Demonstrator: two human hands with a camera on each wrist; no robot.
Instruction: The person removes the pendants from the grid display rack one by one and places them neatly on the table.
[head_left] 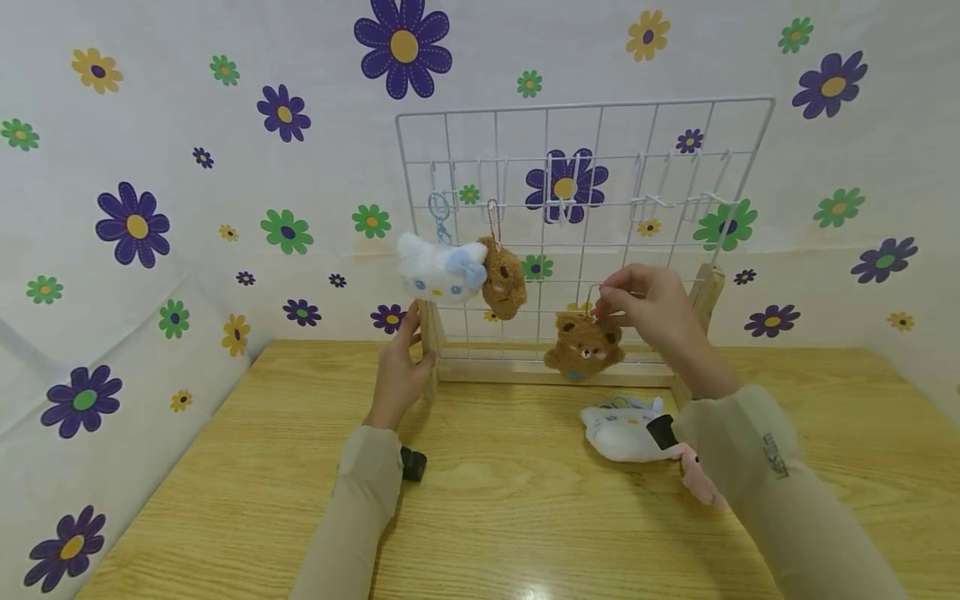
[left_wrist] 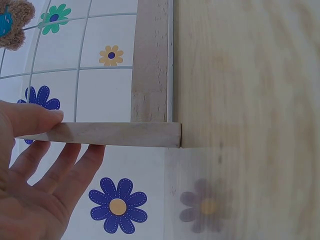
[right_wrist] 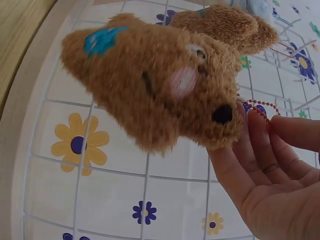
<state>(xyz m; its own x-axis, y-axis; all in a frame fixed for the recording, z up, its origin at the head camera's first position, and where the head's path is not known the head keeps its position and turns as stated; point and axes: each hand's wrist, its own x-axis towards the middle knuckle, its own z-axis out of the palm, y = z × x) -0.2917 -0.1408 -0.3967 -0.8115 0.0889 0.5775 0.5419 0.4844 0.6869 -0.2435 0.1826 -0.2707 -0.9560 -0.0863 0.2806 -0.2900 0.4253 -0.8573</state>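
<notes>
Wire rack [head_left: 587, 245] stands up on the table [head_left: 510, 517]. The left hand [head_left: 401, 372] pinches its wooden side post [left_wrist: 130, 134], thumb on one side and fingers on the other. A brown bear [head_left: 587, 343] hangs low in front of the rack. The right hand [head_left: 658, 310] holds it up, thumb and fingers pressed together on its thin red bead chain [right_wrist: 261, 102].

Pink item [head_left: 699, 479] partly hidden behind right sleeve [head_left: 780, 492].
</notes>
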